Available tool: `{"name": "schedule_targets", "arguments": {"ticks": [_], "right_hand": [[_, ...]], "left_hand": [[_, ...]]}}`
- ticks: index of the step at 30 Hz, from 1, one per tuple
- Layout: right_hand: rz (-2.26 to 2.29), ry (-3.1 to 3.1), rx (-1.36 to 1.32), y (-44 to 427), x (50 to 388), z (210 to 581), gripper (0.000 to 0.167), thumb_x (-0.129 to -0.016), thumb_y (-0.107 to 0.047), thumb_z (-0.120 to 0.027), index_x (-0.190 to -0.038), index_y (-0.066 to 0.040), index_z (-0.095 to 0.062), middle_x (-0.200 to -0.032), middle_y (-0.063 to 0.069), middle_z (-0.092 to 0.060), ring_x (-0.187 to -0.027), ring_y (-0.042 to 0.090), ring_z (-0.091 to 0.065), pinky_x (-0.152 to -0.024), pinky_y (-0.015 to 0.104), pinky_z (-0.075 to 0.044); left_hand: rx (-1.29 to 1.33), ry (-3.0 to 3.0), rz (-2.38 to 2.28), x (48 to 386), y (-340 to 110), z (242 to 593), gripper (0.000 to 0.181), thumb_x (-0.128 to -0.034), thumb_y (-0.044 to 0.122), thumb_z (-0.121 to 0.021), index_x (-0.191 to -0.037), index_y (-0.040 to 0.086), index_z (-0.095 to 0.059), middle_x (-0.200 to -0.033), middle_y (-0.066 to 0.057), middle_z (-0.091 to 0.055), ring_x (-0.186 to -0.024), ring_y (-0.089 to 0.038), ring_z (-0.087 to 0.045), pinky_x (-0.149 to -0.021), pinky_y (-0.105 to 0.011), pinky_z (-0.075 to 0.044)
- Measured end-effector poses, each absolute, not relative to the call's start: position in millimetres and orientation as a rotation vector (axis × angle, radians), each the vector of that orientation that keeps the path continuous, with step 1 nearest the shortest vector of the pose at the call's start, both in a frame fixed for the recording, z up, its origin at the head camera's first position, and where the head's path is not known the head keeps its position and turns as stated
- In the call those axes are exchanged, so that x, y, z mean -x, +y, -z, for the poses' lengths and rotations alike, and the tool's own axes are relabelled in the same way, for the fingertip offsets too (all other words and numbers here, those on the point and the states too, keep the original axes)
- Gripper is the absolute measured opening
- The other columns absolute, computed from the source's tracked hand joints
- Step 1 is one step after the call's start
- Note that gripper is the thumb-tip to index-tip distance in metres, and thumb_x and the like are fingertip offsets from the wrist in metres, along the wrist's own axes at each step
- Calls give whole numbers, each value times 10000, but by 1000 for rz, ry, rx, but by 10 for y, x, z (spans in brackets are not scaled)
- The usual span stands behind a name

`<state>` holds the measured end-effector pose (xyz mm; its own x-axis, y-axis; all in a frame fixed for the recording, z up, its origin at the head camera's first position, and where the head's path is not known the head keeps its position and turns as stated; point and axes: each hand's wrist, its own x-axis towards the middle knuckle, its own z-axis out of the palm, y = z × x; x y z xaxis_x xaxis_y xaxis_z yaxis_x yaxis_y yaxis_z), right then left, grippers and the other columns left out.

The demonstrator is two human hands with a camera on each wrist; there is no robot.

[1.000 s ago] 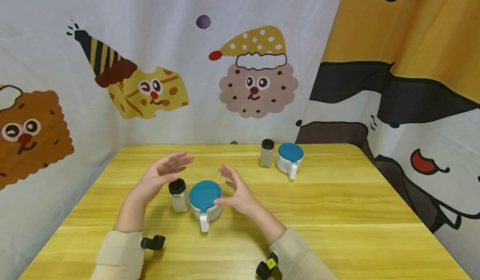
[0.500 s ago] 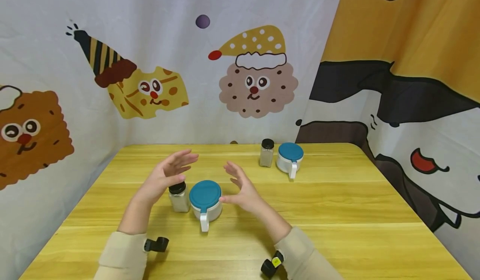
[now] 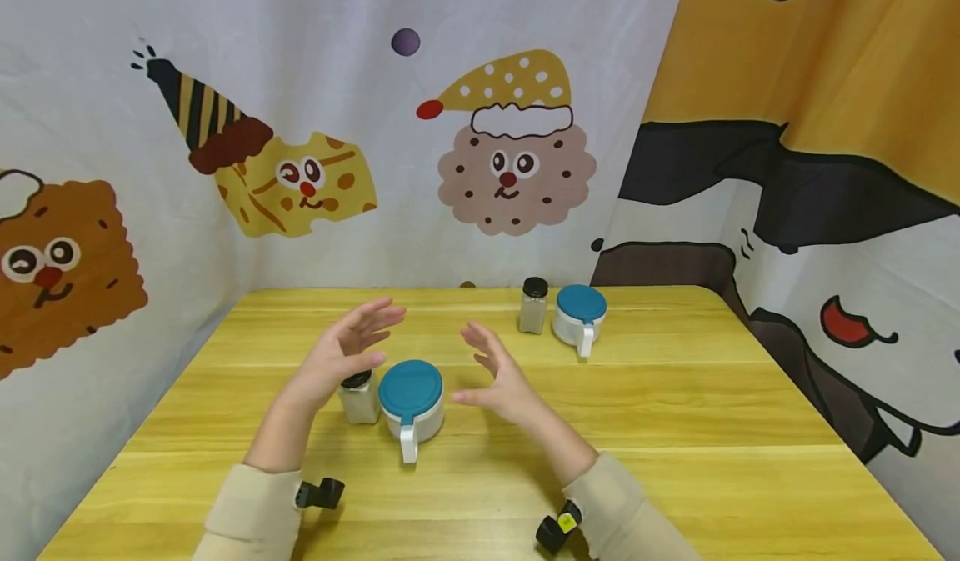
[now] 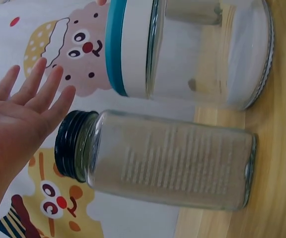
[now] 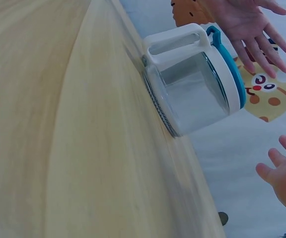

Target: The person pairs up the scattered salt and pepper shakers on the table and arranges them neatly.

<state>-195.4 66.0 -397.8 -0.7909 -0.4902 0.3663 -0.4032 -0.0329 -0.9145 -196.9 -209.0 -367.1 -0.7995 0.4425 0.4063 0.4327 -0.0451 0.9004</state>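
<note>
My left hand (image 3: pixel 341 361) hovers over the black-capped glass bottle (image 3: pixel 360 401), fingers extended, partly hiding its cap in the head view. Right beside that bottle stands a glass jar (image 3: pixel 411 394) with a blue lid and a white handle pointing towards me. To the jar's right my right hand (image 3: pixel 504 384) is held in the air, palm inward and thumb apart from the jar. In the left wrist view the bottle (image 4: pixel 173 158) is see-through with a ribbed surface. The right wrist view has the handled jar (image 5: pixel 192 89) with a gap to my fingers (image 5: pixel 278 157).
Farther back on the wooden table (image 3: pixel 675 411) stand a second black-capped bottle (image 3: pixel 533 309) and a second blue-lidded jar (image 3: pixel 580 328), side by side. A printed cloth (image 3: pixel 330 44) hangs behind the table's far edge.
Both hands have drifted to the right. The left now covers more of the bottle's cap, and the right has moved clear of the blue-lidded jar. Bottles and jars have stayed in place.
</note>
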Motion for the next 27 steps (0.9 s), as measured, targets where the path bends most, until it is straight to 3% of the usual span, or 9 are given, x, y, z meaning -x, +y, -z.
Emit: {"name": "schedule_targets", "arguments": {"ticks": [7,18,27], "right_hand": [[1965,2175,982,739,1948,3954,1091,-711,-465,-813,-1494,-8,-206,-1496,217,-294,-1378,386,-238,-1087,550,-198],[1948,2209,984,850,1955,3946,1038,-733,-398,-822,-1496,-26,-224,-1499,202,-298,-1378,375,-248,-1085,550,-203],[1928,2239,998,920,1945,3921,992,-746,-232,-841,-1491,-12,-224,-1496,209,-299,-1377,375,-250,-1086,555,-197]], "left_hand": [[-995,2195,-2021,1956,-2017,3683,650,-912,22,-633,-1481,83,-325,-1460,-204,-381,-1335,-314,-364,-1070,-348,-311],[-996,2209,-2013,1927,-1910,3683,700,-889,60,-679,-1484,63,-309,-1472,-175,-378,-1351,-325,-334,-1077,-362,-299],[-1013,2275,-1945,1911,-1823,3678,729,-874,73,-703,-1487,78,-309,-1479,-144,-379,-1362,-287,-326,-1078,-491,-254]]}}
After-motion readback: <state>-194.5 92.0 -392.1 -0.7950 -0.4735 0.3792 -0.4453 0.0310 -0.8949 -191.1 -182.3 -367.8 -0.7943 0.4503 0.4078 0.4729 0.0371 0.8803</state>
